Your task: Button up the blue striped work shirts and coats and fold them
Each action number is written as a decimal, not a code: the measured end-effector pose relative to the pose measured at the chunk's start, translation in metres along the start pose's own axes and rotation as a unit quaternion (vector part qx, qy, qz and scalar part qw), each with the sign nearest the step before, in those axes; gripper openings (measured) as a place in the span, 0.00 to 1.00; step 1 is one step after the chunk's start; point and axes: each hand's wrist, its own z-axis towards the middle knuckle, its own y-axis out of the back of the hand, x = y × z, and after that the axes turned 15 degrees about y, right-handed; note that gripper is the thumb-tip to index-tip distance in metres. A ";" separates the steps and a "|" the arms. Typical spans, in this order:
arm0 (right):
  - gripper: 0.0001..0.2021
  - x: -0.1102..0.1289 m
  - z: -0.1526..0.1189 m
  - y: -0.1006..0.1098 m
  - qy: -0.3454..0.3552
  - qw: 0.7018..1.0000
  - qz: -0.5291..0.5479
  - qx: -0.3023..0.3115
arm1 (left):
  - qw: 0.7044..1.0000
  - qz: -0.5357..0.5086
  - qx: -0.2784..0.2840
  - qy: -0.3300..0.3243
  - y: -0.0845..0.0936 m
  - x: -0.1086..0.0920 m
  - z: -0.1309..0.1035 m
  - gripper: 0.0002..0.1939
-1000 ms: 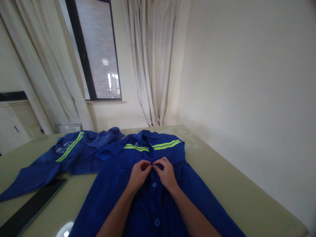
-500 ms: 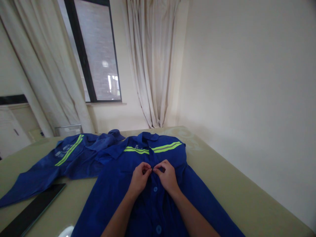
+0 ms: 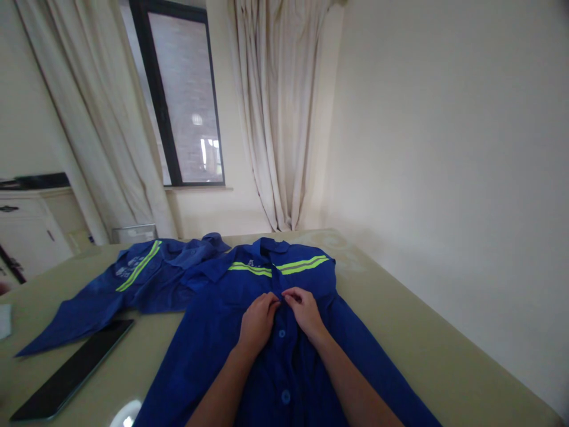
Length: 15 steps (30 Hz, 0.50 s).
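A blue work jacket (image 3: 213,344) with yellow-green and grey reflective stripes lies front up on the table, its collar at the far end. My left hand (image 3: 258,320) pinches the front placket just below the chest stripe. Close beside it on the right, my right hand (image 3: 306,311) also has thumb and forefinger closed on the placket. The fingers hide whatever lies between their tips. Below them a blue button (image 3: 281,334) and a larger-looking button (image 3: 285,397) show on the placket.
Another blue striped jacket (image 3: 164,276) lies to the left, touching the first. A dark flat panel (image 3: 73,370) rests at the table's near left, with a shiny white round object (image 3: 126,414) nearby. A wall (image 3: 444,178) borders the green-beige table (image 3: 391,308) on the right.
Both hands stay at the placket; the left fingers have turned more downward and the right fingertips have shifted slightly up and right. The view has swung slightly left.
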 end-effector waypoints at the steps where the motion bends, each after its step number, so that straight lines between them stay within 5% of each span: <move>1: 0.12 0.003 -0.003 0.000 0.024 0.999 -0.040 -0.006 | 1.000 0.010 -0.008 0.004 -0.001 0.001 0.000 0.15; 3: 0.16 0.010 -0.011 0.000 0.046 0.990 -0.130 -0.007 | 0.999 0.036 -0.034 0.014 -0.003 0.001 -0.002 0.17; 8: 0.19 0.035 -0.025 0.001 -0.023 0.951 -0.298 0.082 | 0.989 0.139 -0.051 -0.011 -0.013 0.003 -0.021 0.25; 12: 0.10 0.051 -0.017 -0.002 -0.019 0.937 -0.334 0.099 | 0.984 0.176 -0.040 -0.014 -0.019 0.000 -0.050 0.28; 15: 0.12 0.050 -0.008 -0.009 0.024 0.942 -0.322 0.092 | 0.979 0.196 -0.052 0.008 -0.017 -0.006 -0.071 0.29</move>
